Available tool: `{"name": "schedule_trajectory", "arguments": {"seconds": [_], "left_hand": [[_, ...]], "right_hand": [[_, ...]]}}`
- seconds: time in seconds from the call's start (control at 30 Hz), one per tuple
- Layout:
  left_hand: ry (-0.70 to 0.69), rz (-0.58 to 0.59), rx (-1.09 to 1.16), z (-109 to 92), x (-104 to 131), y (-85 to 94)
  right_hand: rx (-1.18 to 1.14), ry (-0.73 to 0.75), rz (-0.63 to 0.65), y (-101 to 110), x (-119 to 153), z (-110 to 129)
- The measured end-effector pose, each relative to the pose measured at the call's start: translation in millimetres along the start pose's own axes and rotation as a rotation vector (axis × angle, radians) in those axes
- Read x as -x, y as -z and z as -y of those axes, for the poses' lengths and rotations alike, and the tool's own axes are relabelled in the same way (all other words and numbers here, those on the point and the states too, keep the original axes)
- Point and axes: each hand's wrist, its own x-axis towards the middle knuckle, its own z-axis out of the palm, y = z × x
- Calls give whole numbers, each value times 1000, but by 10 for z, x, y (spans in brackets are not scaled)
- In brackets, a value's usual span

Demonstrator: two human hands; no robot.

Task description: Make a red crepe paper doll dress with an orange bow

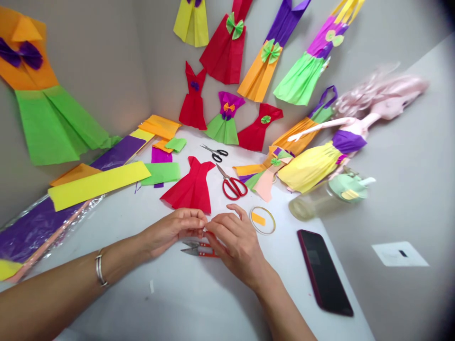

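My left hand (181, 228) and my right hand (236, 239) meet fingertip to fingertip over the white table. Both are closed in a pinch, and whatever lies between the fingers is too small to make out. Partly under my right hand lies a pair of orange-handled thread snips (197, 250), blades pointing left. A red paper dress (192, 184) lies flat just beyond my hands. Red-handled scissors (232, 184) and smaller black-handled scissors (215, 152) rest to the right of the dress. A roll of clear tape (263, 220) sits on its side near my right hand, an orange paper piece inside its ring.
Coloured paper strips (99, 185) and a plastic-wrapped pack (39, 232) cover the left side. On the right are a phone (325, 272), a lidded bottle (309, 206) and a doll (350, 137) in a paper dress. Several paper dresses (223, 52) hang on the wall.
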Motion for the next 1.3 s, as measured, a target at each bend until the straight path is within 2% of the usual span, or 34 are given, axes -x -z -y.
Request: {"name": "schedule_trajectory", "arguments": {"seconds": [0.1,0.2,0.33,0.43,0.53,0.83,1.07,1.3], "left_hand": [[0,10,-31,-14,-6,1],[-14,2,-88,-48,9,-15],[-103,-17,-246,-99,38,-37],[-162,-22,-365,-100,42,-35],[-206,-66,-451,-70,34,-20],[-226,-111,-515,-32,41,3],[-250,-142,-669,-48,52,-24],[-234,-130,-625,-32,54,-35]], "right_hand": [[-12,-14,10,-21,15,-8],[-110,-93,-32,-56,28,5],[-393,-372,-106,-99,26,47],[-618,-636,-50,-106,15,71],[-753,-756,-20,-99,5,78],[-798,-791,7,-96,-11,82],[-797,-808,65,-95,-1,90],[-863,-802,64,-86,-13,72]]}}
